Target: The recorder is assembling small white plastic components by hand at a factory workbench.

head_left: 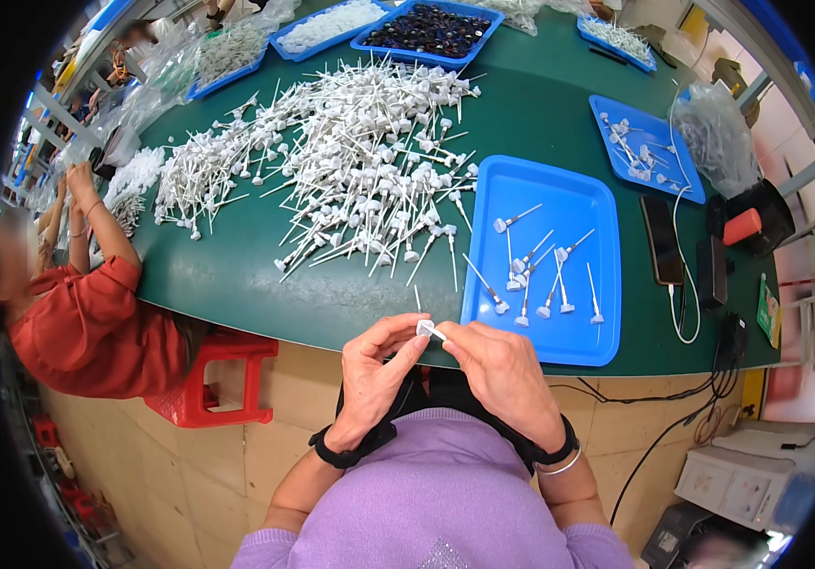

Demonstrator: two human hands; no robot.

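Observation:
Just past the table's near edge, my left hand (377,368) pinches a small white plastic part (425,328) between thumb and fingers. A thin white stem (417,297) rises above those fingertips; whether it belongs to this part I cannot tell. Opposite, my right hand (510,376) has its thumb and index finger closed on the short white end that points toward it. Beside my right hand is a blue tray (494,330) holding several thin white sticks with white heads (566,307). The fingertips partly hide how the held part is shaped.
A big heap of similar white-headed sticks (360,161) covers the green table (331,302). Blue trays of dark pieces (426,30) and white pieces (331,28) stand behind. A smaller tray (635,176), phone (659,239) and cable are rightward. A person in red (85,322) works at left.

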